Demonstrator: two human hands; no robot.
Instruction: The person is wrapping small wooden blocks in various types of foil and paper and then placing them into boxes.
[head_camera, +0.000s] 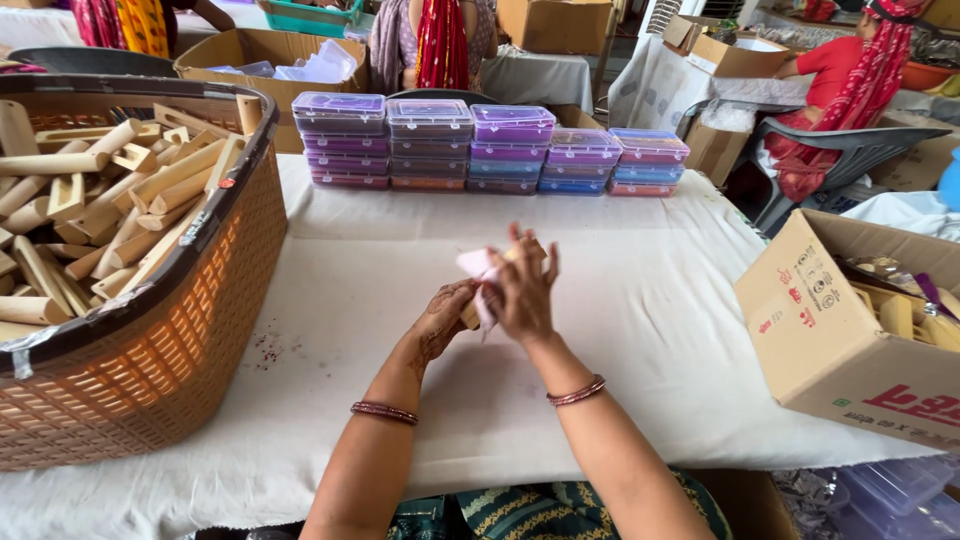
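My left hand (445, 315) and my right hand (522, 290) meet above the middle of the white-covered table (620, 330). Between them they hold a small pale wooden piece (470, 317) and a pale pink cloth (476, 266). The right hand presses the cloth around the piece, so most of the wood is hidden. A large brown woven basket (150, 370) full of similar pale wooden pieces (90, 210) stands at my left, close to the left forearm. An open cardboard box (830, 340) holding more wooden pieces sits at my right.
Stacks of flat clear-lidded plastic boxes (480, 150) in purple, pink and blue line the table's far edge. Other people sit beyond the table, one on a grey chair (850, 150) at the back right. More cardboard boxes (250, 50) stand behind.
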